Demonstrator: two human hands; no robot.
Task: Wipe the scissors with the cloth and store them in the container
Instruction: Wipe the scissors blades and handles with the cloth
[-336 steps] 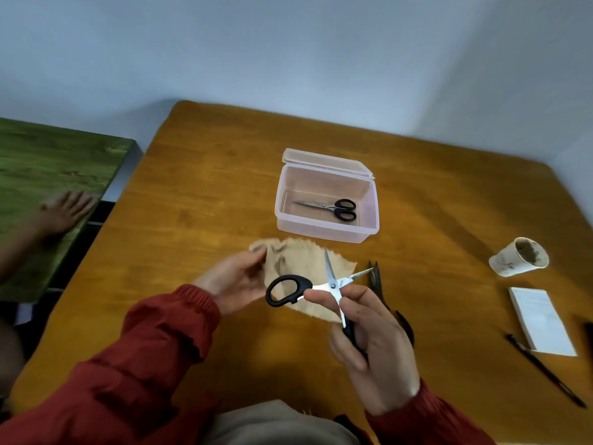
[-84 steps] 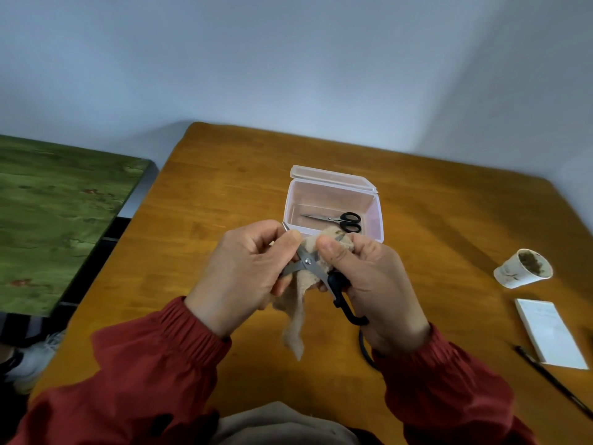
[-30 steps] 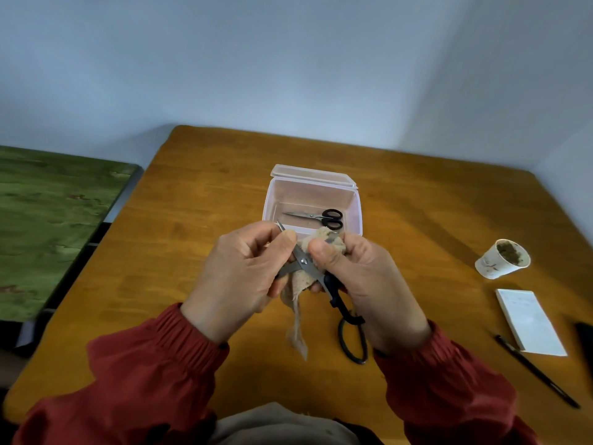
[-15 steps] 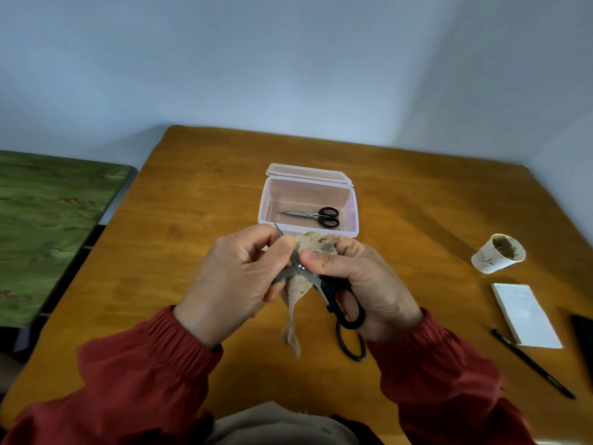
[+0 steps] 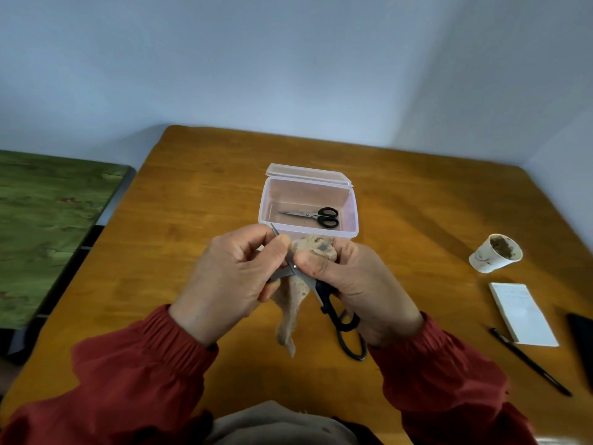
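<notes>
Scissors (image 5: 324,293) — between both hands (image 5: 231,284)

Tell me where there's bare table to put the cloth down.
Bare wood lies left of the container, out to the table edge, and between container and paper cup. The right edge is crowded: cup, notepad, pen.

Setting reads as a plain room in a home or small office; which of the two cannot be told. Evidence: a varnished wooden table (image 5: 199,200) set into a corner of bare pale walls (image 5: 288,59). Right of the hands lie desk items: a used paper cup (image 5: 494,253), a white notepad (image 5: 523,314) and a black pen (image 5: 529,361). Left of the hands stands a second, green-topped surface (image 5: 48,226)
</notes>
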